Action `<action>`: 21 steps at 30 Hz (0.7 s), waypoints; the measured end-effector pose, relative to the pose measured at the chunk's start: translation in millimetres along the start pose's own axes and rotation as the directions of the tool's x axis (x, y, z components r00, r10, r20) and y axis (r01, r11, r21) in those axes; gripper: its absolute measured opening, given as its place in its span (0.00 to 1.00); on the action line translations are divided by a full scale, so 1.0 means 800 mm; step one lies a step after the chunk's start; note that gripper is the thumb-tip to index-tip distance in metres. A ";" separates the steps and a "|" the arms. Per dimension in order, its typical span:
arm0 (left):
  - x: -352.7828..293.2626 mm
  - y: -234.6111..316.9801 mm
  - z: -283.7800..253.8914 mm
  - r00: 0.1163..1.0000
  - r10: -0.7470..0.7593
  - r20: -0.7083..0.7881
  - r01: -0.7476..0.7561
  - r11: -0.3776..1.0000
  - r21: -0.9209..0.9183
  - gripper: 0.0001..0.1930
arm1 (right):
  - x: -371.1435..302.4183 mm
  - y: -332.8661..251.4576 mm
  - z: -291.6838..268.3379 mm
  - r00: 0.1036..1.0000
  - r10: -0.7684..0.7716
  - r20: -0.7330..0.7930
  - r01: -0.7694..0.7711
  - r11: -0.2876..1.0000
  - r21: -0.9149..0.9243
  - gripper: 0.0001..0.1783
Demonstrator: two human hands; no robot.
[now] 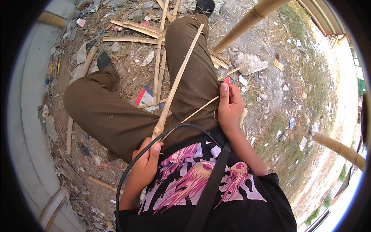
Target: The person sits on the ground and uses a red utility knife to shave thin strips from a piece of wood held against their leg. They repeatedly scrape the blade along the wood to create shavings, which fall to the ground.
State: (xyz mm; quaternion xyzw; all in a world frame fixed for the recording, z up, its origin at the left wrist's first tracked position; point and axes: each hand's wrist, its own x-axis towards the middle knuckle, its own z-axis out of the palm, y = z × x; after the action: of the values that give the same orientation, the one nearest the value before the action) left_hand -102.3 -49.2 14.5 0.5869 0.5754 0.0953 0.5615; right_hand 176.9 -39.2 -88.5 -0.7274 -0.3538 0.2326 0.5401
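My left hand is closed round the lower end of a long, pale split bamboo strip, which slants up and away across my right thigh. From beside that hand a thin bamboo sliver runs toward my right wrist. Whether the sliver is still joined to the strip, I cannot tell. My right hand is a fist beside my right thigh, with the thumb along a red object whose tip pokes out past it. The fingers hide the rest of that object, so its kind is unclear.
Several split bamboo pieces lie crossed on the littered ground beyond my knees. A bamboo pole stands at the upper right, another at the right. A pale wall runs along the left. A black cable loops over my left forearm.
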 end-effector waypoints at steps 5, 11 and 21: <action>0.015 0.002 0.011 0.998 0.042 -0.049 -0.047 0.992 -0.113 0.16 | 0.005 -0.020 -0.012 0.973 -0.163 0.166 0.170 0.985 -0.030 0.15; 0.068 0.041 0.018 0.992 0.124 0.008 -0.124 0.991 -0.043 0.25 | 0.016 -0.071 -0.012 0.852 -0.219 0.476 0.294 0.952 -0.089 0.15; 0.100 0.064 0.040 0.974 0.104 0.199 -0.018 0.919 -0.394 0.21 | 0.010 -0.067 -0.017 0.793 -0.257 0.553 0.373 0.922 -0.107 0.19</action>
State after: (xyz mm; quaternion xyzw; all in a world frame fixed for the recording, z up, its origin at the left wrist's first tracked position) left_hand -23.1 10.8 -0.6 0.4879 0.4617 0.1611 0.7231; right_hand 177.8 -32.4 -33.0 -0.6182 -0.6277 0.2912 0.3728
